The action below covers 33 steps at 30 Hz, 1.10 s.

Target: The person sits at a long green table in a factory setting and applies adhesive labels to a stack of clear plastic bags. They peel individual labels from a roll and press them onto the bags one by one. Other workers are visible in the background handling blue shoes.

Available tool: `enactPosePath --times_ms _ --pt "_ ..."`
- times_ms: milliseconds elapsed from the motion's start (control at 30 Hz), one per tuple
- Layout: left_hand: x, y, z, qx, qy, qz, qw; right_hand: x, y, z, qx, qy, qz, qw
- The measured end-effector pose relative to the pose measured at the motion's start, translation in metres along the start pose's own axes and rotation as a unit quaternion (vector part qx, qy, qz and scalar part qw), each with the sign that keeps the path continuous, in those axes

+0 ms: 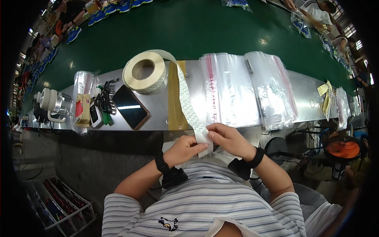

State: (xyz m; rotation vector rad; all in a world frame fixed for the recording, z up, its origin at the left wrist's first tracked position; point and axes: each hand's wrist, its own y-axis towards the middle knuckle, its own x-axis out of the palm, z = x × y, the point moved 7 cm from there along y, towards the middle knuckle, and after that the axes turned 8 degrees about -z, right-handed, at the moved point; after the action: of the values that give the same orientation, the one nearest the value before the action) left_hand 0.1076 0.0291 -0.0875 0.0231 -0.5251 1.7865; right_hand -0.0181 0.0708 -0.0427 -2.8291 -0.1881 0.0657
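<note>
head view — left hand (pixel 182 151) and right hand (pixel 232 140) pinch the label strip (pixel 187 104) between them.

A white, dark-striped, short-sleeved shirt (pixel 213 197) bears a small motif (pixel 169 224); black wristbands (pixel 161 163) adjoin dark boxes (pixel 239 169).

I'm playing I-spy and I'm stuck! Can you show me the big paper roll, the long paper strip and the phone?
Paper roll (pixel 158 69): head view, on the flat ring right of its hole.
Paper strip (pixel 185 98): head view, on its middle stretch.
Phone (pixel 131 107): head view, middle of its screen.
</note>
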Motion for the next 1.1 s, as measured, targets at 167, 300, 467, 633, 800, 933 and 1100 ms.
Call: enactPosePath --times_ms 167,300,467,633,800,933,1100 --pt "-0.02 -0.008 0.052 0.04 0.204 0.03 0.978 -0.004 0.016 -0.003 -0.016 0.171 -0.037 0.985" --pt "-0.037 -0.03 0.088 0.057 0.28 0.214 0.934 -0.016 0.018 -0.003 0.006 0.037 0.059 0.998" --pt "-0.004 -0.023 0.117 0.267 0.45 0.256 0.813 -0.009 0.015 -0.006 -0.045 -0.02 0.033 0.998" --pt "-0.001 -0.018 0.101 0.235 0.385 0.231 0.862 -0.008 0.012 -0.01 -0.071 0.077 -0.021 0.994" --pt "-0.007 -0.021 0.097 0.198 0.309 0.253 0.895 -0.007 0.009 -0.043 -0.198 -0.225 0.06 0.952" --pt "-0.021 -0.02 0.094 0.173 0.265 0.238 0.918 -0.003 0.011 -0.043 -0.208 -0.255 0.059 0.943" --pt "-0.046 -0.034 0.111 0.194 0.291 0.305 0.886 0.001 0.008 -0.029 -0.141 -0.32 -0.007 0.937"
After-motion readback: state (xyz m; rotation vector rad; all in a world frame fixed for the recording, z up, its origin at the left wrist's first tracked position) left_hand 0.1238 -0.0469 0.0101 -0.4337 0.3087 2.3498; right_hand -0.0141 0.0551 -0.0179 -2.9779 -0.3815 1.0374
